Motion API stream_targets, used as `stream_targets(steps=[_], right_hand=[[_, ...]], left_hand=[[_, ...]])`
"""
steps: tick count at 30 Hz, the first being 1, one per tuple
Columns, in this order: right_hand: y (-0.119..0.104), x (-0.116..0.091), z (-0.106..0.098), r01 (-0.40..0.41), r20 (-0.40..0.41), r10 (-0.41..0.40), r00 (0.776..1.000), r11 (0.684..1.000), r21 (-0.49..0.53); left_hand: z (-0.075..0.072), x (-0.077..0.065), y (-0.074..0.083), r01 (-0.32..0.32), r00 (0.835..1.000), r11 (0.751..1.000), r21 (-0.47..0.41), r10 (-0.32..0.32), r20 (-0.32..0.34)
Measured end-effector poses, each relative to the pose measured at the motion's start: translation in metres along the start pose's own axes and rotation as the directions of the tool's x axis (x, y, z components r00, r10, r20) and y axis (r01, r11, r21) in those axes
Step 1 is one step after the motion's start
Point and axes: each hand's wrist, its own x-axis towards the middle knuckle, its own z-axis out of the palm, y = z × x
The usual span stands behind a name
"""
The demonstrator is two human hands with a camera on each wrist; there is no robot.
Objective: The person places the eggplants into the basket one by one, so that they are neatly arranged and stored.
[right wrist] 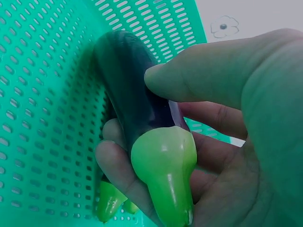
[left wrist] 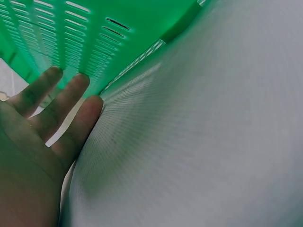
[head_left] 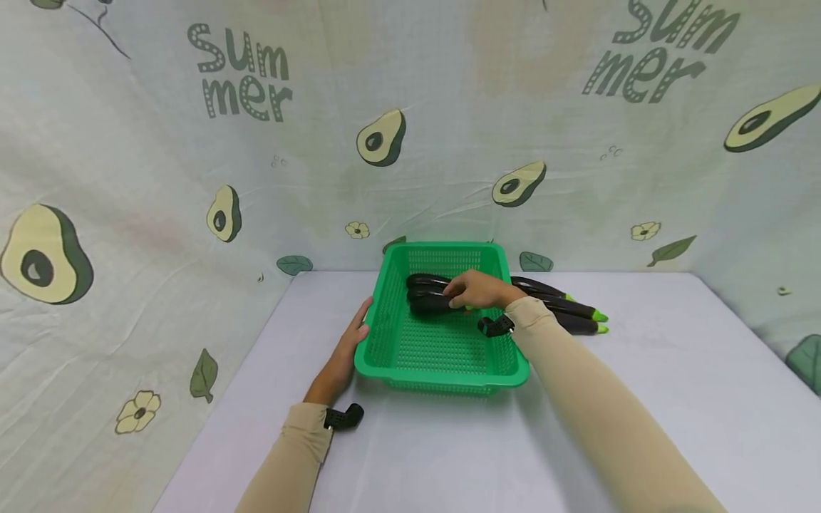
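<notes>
A green plastic basket [head_left: 442,377] with slotted walls stands on the table. My left hand [head_left: 349,349] rests against the basket's left outer side; in the left wrist view its fingers [left wrist: 71,94] are spread and fairly straight against the wall. Inside the basket, my right hand [head_left: 481,291] grips a dark purple eggplant [right wrist: 128,80] near its green cap, thumb on top and fingers curled beneath. Other eggplants [head_left: 426,280] lie behind it, against the basket's far left. Below the held one, the right wrist view shows two more green stems [right wrist: 111,201], partly hidden by my fingers.
Several more eggplants [head_left: 574,308] lie on the table just right of the basket, green ends pointing right, partly covered by my right forearm. The white tabletop [head_left: 436,456] extends in front. Behind it hangs a cloth [head_left: 442,142] printed with avocados and lettering.
</notes>
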Motion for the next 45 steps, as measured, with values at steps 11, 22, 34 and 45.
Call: stream_targets(steps=[11, 22, 34, 45], right_hand=[[0.007, 0.003, 0.007, 0.002, -0.020, -0.003, 1.000, 0.999, -0.051], [0.001, -0.001, 0.004, -0.018, -0.043, 0.014, 0.999, 0.995, -0.100], [0.000, 0.001, 0.004, -0.054, -0.077, 0.045, 0.996, 0.992, -0.118], [-0.002, 0.000, 0.005, -0.047, -0.177, 0.022, 0.984, 0.989, -0.137]], left_hand=[[0.001, -0.004, -0.004, 0.001, 1.000, 1.000, -0.002, -0.001, 0.002], [0.002, -0.003, 0.000, -0.002, 1.000, 1.000, 0.011, 0.002, 0.003], [0.001, -0.002, 0.002, -0.007, 1.000, 1.000, 0.008, 0.007, 0.009], [0.000, -0.003, -0.001, -0.001, 1.000, 1.000, 0.008, 0.001, 0.006]])
